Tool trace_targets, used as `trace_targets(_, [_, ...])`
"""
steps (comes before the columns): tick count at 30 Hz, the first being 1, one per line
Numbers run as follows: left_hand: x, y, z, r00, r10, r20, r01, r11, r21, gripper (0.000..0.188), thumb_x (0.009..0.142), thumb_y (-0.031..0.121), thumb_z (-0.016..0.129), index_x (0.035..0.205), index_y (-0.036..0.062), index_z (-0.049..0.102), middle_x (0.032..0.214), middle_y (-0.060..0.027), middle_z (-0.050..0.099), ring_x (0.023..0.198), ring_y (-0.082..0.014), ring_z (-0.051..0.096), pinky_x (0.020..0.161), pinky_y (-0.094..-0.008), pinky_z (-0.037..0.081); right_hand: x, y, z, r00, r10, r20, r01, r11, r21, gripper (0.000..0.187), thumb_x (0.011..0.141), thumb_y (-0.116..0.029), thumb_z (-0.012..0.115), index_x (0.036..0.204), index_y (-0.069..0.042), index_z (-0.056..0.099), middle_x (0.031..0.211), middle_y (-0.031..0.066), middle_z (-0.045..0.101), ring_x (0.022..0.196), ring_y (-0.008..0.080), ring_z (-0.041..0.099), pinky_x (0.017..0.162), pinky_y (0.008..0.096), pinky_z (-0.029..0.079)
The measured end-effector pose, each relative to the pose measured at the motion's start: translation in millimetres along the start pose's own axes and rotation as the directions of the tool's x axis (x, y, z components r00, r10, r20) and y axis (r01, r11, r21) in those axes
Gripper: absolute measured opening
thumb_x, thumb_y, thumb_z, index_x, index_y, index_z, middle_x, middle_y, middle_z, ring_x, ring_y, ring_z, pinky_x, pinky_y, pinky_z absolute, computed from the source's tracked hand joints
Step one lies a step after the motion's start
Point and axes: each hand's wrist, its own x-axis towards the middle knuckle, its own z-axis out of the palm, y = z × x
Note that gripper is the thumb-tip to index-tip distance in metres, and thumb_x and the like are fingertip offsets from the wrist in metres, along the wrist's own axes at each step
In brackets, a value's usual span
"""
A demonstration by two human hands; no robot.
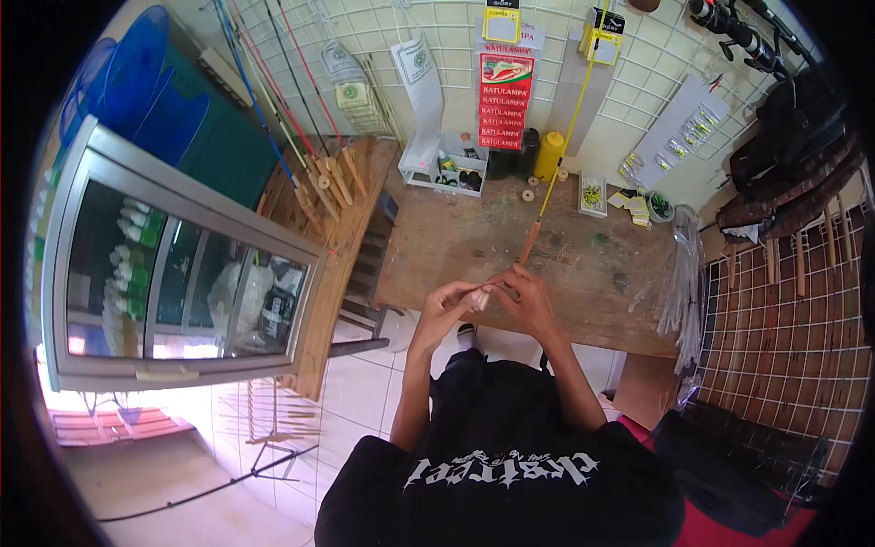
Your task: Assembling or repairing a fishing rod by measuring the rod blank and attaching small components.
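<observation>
My left hand (447,305) and my right hand (524,296) meet just above the near edge of a worn wooden workbench (583,264). Both pinch the butt end of a thin yellow fishing rod (570,128). Its brown wooden handle (529,242) rises from my fingers, and the yellow shaft runs up toward the wire grid wall. A small pale piece sits between my fingertips; what it is I cannot tell.
A glass-fronted cabinet (182,273) stands at the left. Several rods with wooden handles (319,178) lean beside it. At the bench's back are a white organiser tray (447,169), a yellow bottle (549,155), small spools and packets. Dark bags hang at right (793,146).
</observation>
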Motion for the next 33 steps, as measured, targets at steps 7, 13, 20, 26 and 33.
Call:
trace_targets(7, [23, 14, -6, 0.989, -0.057, -0.138, -0.014, 0.884, -0.467, 0.021, 0.094, 0.011, 0.059, 0.111, -0.0019, 0.062, 0.102, -0.0084, 0.065, 0.086, -0.0120, 0.062, 0.076, -0.0260, 0.050, 2, 5, 29, 0.982, 0.135, -0.133, -0.121, 0.987, 0.107, 0.014, 0.086, -0.014, 0.064, 0.097, -0.007, 0.066, 0.084, 0.0136, 0.064, 0.068, 0.0327, 0.061, 0.061, 0.0390, 0.048])
trace_targets(13, [33, -9, -7, 0.971, 0.133, -0.199, -0.093, 0.975, 0.200, 0.021, 0.092, 0.010, 0.062, 0.109, -0.0017, 0.061, 0.097, -0.0074, 0.066, 0.084, -0.0110, 0.062, 0.074, -0.0240, 0.049, -4, -9, 30, 0.994, 0.089, -0.064, -0.094, 0.993, -0.078, 0.018, 0.087, -0.019, 0.063, 0.100, -0.007, 0.064, 0.084, 0.0151, 0.062, 0.073, 0.0340, 0.063, 0.062, 0.0414, 0.048])
trace_targets(20, [37, -4, -2, 0.992, -0.089, 0.090, 0.107, 0.971, -0.213, 0.022, 0.094, 0.011, 0.059, 0.112, -0.0014, 0.060, 0.097, -0.0071, 0.066, 0.085, -0.0120, 0.062, 0.075, -0.0250, 0.049, 9, 7, 8, 0.976, 0.131, -0.174, -0.134, 0.991, -0.006, 0.014, 0.087, -0.017, 0.062, 0.097, -0.007, 0.063, 0.086, 0.0143, 0.063, 0.075, 0.0350, 0.063, 0.063, 0.0428, 0.048])
trace_targets(26, [51, -16, 23, 0.977, -0.115, -0.179, 0.029, 0.905, -0.425, 0.021, 0.095, 0.009, 0.057, 0.114, -0.0004, 0.056, 0.102, -0.0089, 0.065, 0.088, -0.0148, 0.062, 0.074, -0.0280, 0.052, -7, 21, 11, 0.992, 0.093, -0.091, -0.103, 0.989, -0.105, 0.012, 0.089, -0.013, 0.058, 0.098, -0.005, 0.060, 0.089, 0.0161, 0.064, 0.078, 0.0378, 0.063, 0.064, 0.0457, 0.049])
trace_targets(33, [55, -41, 50, 0.937, -0.036, -0.347, -0.016, 0.989, -0.147, 0.018, 0.093, 0.007, 0.061, 0.108, -0.0004, 0.057, 0.099, -0.0074, 0.064, 0.087, -0.0104, 0.060, 0.074, -0.0235, 0.048, -4, 35, -16, 0.990, 0.095, 0.104, -0.081, 0.988, -0.128, 0.016, 0.091, -0.018, 0.055, 0.099, -0.005, 0.060, 0.091, 0.0178, 0.064, 0.081, 0.0403, 0.062, 0.069, 0.0484, 0.048])
